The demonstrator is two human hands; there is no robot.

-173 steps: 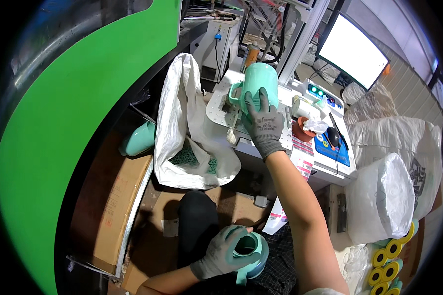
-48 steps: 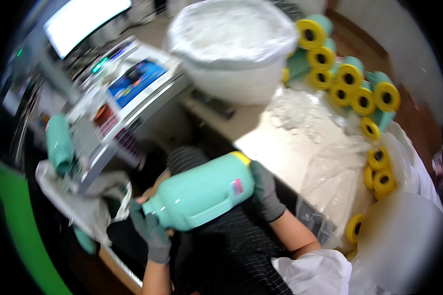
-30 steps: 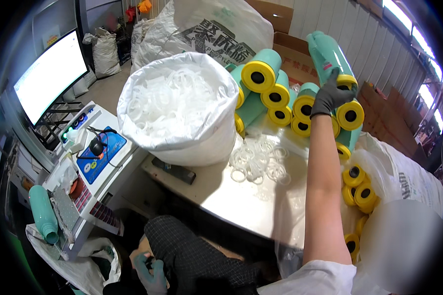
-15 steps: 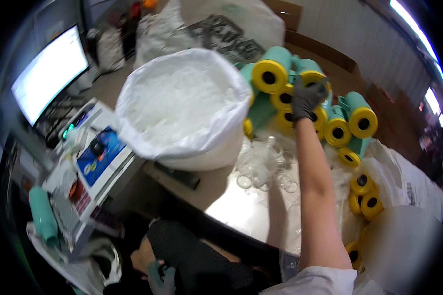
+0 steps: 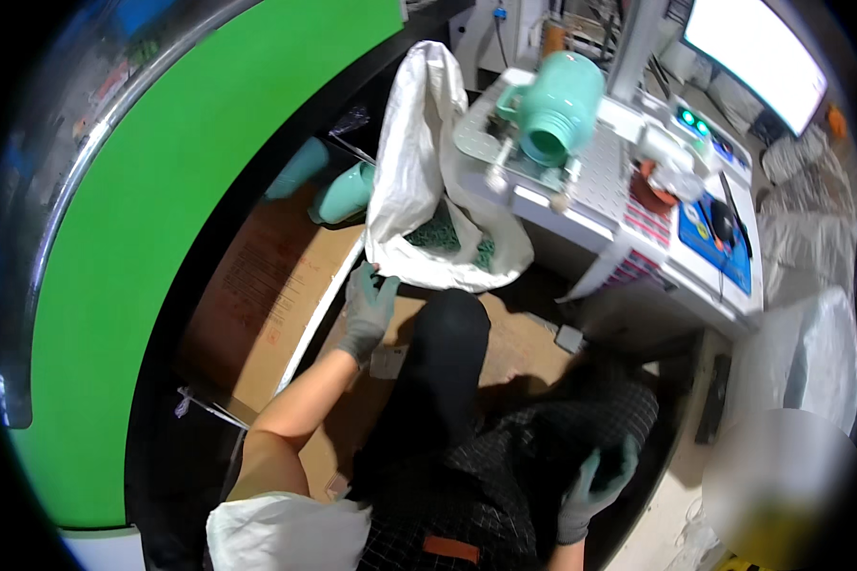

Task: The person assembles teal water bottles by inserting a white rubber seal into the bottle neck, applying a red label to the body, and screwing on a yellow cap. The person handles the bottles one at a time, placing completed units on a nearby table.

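Observation:
My left hand (image 5: 368, 309), in a grey glove with green fingers, reaches forward beside the near rim of a white woven sack (image 5: 414, 124). Its fingers look apart with no object between them; whether they touch the sack, I cannot tell. Green scraps (image 5: 436, 233) lie inside the sack. My right hand (image 5: 597, 487), gloved alike, hovers by my dark checked clothing, fingers curved and spread, holding nothing. A teal bottle (image 5: 560, 100) with a handle lies on its side on the bench, its open mouth toward me.
Left of the sack, two teal pieces (image 5: 345, 193) lie beside cardboard (image 5: 262, 305). A curved green machine panel (image 5: 152, 238) borders the left. The white bench (image 5: 581, 224) carries a red-brown pot (image 5: 649, 188) and a blue mat (image 5: 709, 238); a bright monitor (image 5: 762, 57) stands behind.
The view has swung left, away from the stacked teal and yellow bottles. My right hand has come back from them toward my lap; my left arm has stretched out to the sack.

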